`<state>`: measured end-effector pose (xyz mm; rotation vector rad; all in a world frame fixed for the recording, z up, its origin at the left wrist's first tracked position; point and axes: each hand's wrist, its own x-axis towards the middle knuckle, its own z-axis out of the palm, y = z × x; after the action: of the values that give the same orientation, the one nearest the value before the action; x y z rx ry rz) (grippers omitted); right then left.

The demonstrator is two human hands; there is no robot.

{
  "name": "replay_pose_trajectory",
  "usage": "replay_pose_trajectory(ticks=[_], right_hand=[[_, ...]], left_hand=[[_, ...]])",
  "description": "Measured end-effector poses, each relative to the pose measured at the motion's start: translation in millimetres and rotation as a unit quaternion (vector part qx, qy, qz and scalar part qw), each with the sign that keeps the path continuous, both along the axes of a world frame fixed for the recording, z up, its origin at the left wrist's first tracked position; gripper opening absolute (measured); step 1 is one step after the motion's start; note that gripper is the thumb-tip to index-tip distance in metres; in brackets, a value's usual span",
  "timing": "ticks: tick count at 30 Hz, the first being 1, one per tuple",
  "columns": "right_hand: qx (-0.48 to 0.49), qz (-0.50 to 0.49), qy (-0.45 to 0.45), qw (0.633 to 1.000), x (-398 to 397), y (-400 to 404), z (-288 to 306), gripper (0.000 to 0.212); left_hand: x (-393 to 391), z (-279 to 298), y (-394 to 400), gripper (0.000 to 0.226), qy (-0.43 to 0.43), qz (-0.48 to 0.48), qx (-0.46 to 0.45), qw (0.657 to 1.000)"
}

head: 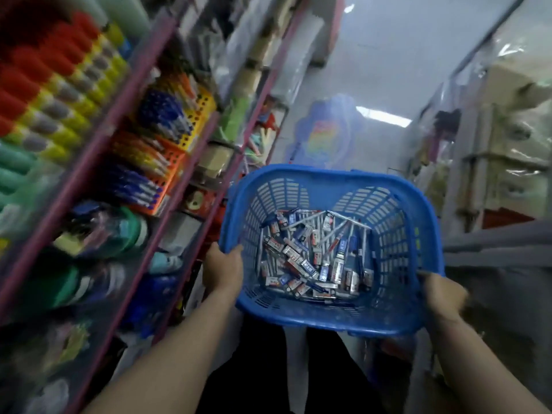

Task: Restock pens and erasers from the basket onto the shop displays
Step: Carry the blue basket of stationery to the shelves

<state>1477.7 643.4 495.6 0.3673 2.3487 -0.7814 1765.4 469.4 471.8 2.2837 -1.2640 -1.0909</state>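
Head view shows a shop aisle, blurred by motion. At far left a pink-framed shelf unit (167,162) runs along the aisle, tilted in the frame. Its upper tiers carry rows of red, yellow and green capped items (56,85), too blurred to name. Further in, orange and yellow perforated display trays (167,171) hold packed pens with blue and white barrels (134,186).

Moving right, the left hand (224,268) grips the left rim of a blue plastic basket (397,321), fingers curled over the edge. The basket is held up off the floor, between the two hands and in front of the person's body, just beside the shelves. On its slotted bottom lies a loose heap of pens (301,224) and small wrapped erasers (307,265) in red, blue and white wrappers, piled together and touching.

At the right rim the right hand (442,295) holds the basket's edge, its grip closed around the plastic. Beyond it, at far right, stand pale shelves (504,162) behind clear plastic sheeting, their goods unclear.
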Motion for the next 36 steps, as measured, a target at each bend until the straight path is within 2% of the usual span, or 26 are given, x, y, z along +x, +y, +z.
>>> replay_pose_trajectory(ticks=[3,5,10,13,17,20,25,28,31,34,36], right_hand=[[-0.004,-0.077,0.026,0.997,-7,-2,-35,0.033],[0.000,-0.085,0.041,0.996,-15,-6,-77,0.033],[0.012,-0.042,0.047,0.998,-34,-18,-217,0.030],[0.011,-0.016,0.071,0.997,-42,-29,-311,0.028],[-0.036,0.088,0.120,0.988,-54,-45,-427,0.019],[-0.028,0.153,0.139,0.978,-66,-55,-490,0.015],[-0.050,0.185,0.186,0.964,-71,-67,-542,0.019],[-0.062,0.217,0.201,0.953,-71,-62,-555,0.031],[-0.072,0.220,0.199,0.952,-71,-59,-557,0.030],[-0.065,0.217,0.180,0.957,-70,-47,-557,0.024],[-0.026,0.248,0.143,0.958,-69,-40,-550,0.024]], left_hand=[[-32,-33,-32,0.015,0.005,-0.057,-0.010,0.998],[-47,-68,-47,0.018,-0.007,-0.075,-0.014,0.997],[-72,-204,-73,0.030,0.008,-0.106,-0.033,0.994],[-81,-299,-93,0.028,-0.007,-0.135,-0.037,0.990],[-94,-411,-124,0.019,0.004,-0.146,-0.032,0.989],[-98,-470,-144,0.021,-0.012,-0.179,-0.049,0.983],[-89,-530,-166,0.031,0.000,-0.215,-0.072,0.974],[-83,-549,-168,0.030,0.004,-0.243,-0.097,0.965],[-77,-554,-165,0.032,0.013,-0.260,-0.102,0.960],[-78,-550,-161,0.040,-0.021,-0.307,-0.074,0.949],[-79,-537,-162,0.047,-0.075,-0.374,-0.014,0.924]])
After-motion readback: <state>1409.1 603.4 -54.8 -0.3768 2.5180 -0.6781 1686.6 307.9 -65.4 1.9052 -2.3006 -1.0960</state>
